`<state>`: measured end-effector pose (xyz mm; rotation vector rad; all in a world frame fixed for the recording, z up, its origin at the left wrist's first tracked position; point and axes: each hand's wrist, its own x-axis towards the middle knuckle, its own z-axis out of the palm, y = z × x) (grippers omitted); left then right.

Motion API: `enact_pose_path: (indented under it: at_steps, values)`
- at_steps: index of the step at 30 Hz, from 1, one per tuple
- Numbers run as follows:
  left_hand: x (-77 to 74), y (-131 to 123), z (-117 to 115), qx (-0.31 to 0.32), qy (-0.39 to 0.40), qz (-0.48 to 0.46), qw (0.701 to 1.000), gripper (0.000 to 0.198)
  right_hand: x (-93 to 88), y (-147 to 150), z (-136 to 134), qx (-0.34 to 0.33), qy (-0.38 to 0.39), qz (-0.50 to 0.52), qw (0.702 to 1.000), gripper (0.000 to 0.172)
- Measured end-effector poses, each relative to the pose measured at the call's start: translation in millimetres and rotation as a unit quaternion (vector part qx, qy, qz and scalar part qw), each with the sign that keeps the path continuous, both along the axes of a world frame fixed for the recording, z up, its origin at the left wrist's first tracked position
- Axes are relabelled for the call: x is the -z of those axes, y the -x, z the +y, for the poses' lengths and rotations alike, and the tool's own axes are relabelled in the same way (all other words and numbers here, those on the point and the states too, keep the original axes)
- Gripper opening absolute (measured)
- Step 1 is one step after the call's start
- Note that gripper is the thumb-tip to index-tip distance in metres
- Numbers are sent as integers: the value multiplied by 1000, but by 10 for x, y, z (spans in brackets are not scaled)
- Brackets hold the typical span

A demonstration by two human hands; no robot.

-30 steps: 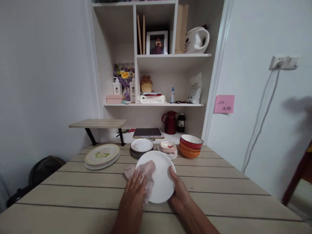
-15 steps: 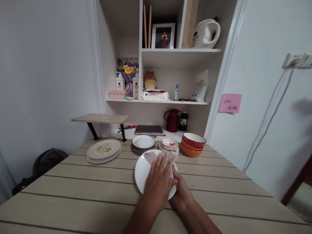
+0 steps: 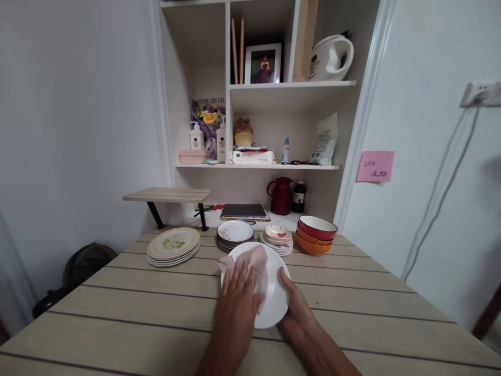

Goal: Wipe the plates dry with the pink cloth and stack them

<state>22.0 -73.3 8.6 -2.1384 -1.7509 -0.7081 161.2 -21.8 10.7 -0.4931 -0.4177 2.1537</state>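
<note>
A round white plate (image 3: 277,305) is held tilted above the table, its face towards me. My right hand (image 3: 299,313) grips its right rim, thumb on the face and the other fingers behind. My left hand (image 3: 237,300) lies flat on a pale pink cloth (image 3: 256,259) and presses it against the left part of the plate. Its fingers are stretched out, and part of the cloth under them is hidden. One corner of the cloth hangs over the plate's left rim.
Behind the plate stand stacks of yellow-rimmed plates (image 3: 174,243), dark-rimmed plates (image 3: 235,231), small dishes (image 3: 277,235) and red and orange bowls (image 3: 316,235). A small raised shelf (image 3: 168,195) stands at back left. A red jug (image 3: 281,196) is farther back.
My left hand and the cloth have slid left across the plate, baring its right side. My right hand still holds the rim. The whole view has shifted slightly.
</note>
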Motion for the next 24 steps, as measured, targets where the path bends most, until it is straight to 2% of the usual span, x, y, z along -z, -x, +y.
enact_pose_path:
  at_steps: [2,5,8,12,15,17,20,24]
  values:
    - [-45,-59,147,-23,1,-7,1000,55,1,14,-8,-5,-7,9,1000,66]
    - [-111,-200,295,-16,21,-13,1000,58,-17,15,-5,7,-6,27,1000,63]
    - [-167,-377,309,41,55,-20,997,56,-32,-22,13,18,3,48,999,55]
    - [-171,-518,153,130,68,-33,989,52,-35,-110,26,20,29,37,999,45]
    - [-86,-410,8,160,84,-34,983,51,-30,-140,37,-2,16,14,1000,53]
    - [1,-244,-58,154,110,-15,982,49,-23,-128,50,23,5,6,1000,56]
    - [109,17,-93,93,93,-12,991,47,-13,-83,64,88,0,0,996,56]
    - [85,151,-51,55,49,-28,997,45,-24,-39,45,93,-7,-11,996,57]
